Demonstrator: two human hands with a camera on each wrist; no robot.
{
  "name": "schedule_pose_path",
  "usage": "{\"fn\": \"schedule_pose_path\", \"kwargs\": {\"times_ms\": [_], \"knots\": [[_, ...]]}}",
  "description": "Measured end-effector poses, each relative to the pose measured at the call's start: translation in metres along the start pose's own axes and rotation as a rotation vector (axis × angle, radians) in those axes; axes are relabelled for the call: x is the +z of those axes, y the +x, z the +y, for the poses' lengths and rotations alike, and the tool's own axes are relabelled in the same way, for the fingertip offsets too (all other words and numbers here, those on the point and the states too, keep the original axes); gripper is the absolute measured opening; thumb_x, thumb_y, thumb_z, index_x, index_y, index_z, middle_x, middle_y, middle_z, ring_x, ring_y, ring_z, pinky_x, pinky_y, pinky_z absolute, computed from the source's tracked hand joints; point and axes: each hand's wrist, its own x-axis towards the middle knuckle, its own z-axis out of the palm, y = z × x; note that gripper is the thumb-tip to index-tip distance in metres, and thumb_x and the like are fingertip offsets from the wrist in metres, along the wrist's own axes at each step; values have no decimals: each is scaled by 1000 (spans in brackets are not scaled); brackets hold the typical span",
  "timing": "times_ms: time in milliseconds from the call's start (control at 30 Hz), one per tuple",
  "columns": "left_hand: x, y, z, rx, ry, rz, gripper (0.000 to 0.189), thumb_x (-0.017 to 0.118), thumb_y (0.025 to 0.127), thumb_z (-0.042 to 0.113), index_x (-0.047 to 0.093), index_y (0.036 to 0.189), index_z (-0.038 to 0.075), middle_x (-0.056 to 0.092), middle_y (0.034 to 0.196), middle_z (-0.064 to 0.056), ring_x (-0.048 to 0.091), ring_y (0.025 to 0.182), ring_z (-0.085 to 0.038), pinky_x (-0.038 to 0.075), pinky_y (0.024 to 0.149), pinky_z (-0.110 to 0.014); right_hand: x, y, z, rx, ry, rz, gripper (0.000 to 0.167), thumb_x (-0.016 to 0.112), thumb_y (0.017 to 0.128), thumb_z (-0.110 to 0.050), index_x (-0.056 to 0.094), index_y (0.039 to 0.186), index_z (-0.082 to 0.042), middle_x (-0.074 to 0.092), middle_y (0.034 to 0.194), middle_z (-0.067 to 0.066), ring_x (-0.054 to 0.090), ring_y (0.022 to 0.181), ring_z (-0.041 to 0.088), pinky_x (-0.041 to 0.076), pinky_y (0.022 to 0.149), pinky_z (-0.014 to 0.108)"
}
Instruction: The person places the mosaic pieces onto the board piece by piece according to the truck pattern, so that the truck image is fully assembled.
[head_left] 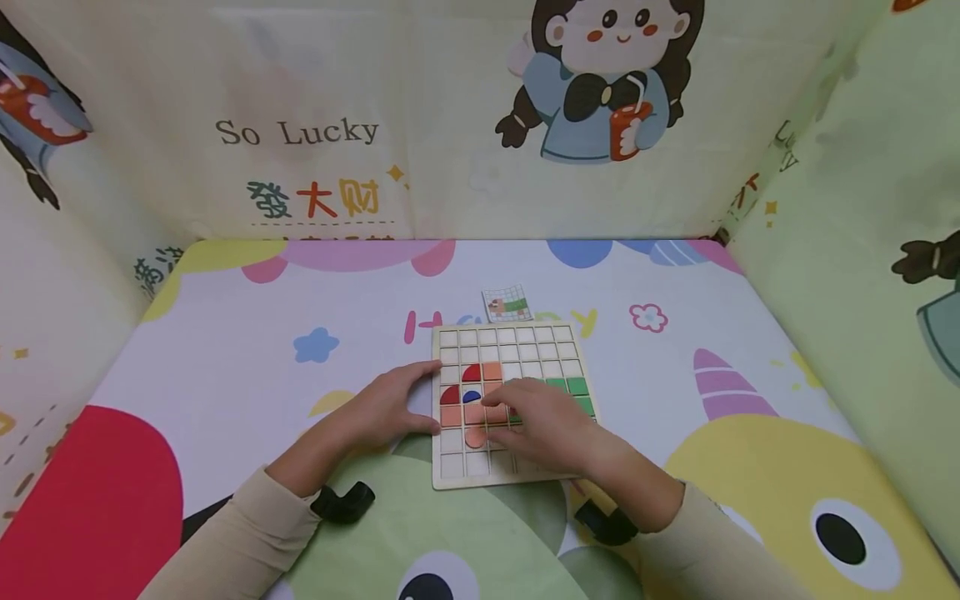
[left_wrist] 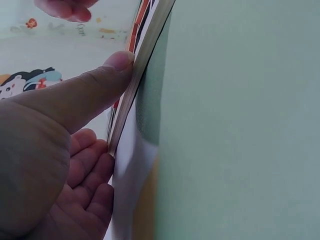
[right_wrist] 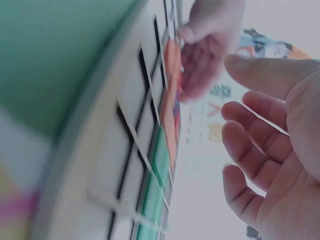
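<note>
A square wooden grid board (head_left: pixel 437 467) lies on the table. My left hand (head_left: pixel 386 408) touches its left edge; the left wrist view shows the straight thumb (left_wrist: pixel 102 82) against that edge, with the other fingers loosely bent beside it. Over the board's middle is my right hand (head_left: pixel 543 423), thumb and fingers apart, with no piece visible between them in the right wrist view. Red rounded pieces (head_left: pixel 472 373), a blue half-round piece (head_left: pixel 471 397), salmon squares (head_left: pixel 451 416), a salmon round piece (head_left: pixel 476 437) and green squares (head_left: pixel 577 386) sit in cells. The right hand hides some cells.
Behind the board lies a small pattern card (head_left: pixel 507 304) with a coloured grid picture. The table (head_left: pixel 360 292) wears a printed cloth, and printed curtains (head_left: pixel 450 100) enclose its back and sides. Black wrist camera mounts (head_left: pixel 343 502) sit by both sleeves.
</note>
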Motion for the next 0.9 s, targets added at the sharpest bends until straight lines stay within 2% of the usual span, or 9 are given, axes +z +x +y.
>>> {"fn": "schedule_pose_path", "kwargs": {"times_ms": [200,467,733,900], "knots": [[1,-1,0,-4,-3,-4,88,85,82,31,39,153,9,42,152,-11,37,139,-33,32,113,-51,-23,-20,20,46,-41,83,42,81,86,-25,68,122,-8,68,115,5,62,92,21,53,80,38],[-1,0,0,-17,9,-4,88,85,82,31,39,154,10,42,153,-10,37,140,-33,32,113,-51,-42,-46,50,82,-62,177,47,86,80,-22,69,121,-7,69,114,5,64,90,23,52,75,41],[-1,-1,1,-19,6,-7,87,84,82,31,39,153,9,42,153,-11,37,139,-34,32,113,-52,-44,-70,69,183,-39,165,49,86,80,-25,69,123,-8,68,115,5,62,97,25,51,79,45],[-1,-1,1,-23,3,-9,88,85,82,31,38,154,10,41,153,-11,36,140,-33,32,113,-51,-42,-85,79,283,-33,144,51,87,79,-28,69,123,-11,67,114,4,61,100,27,50,82,46]]}}
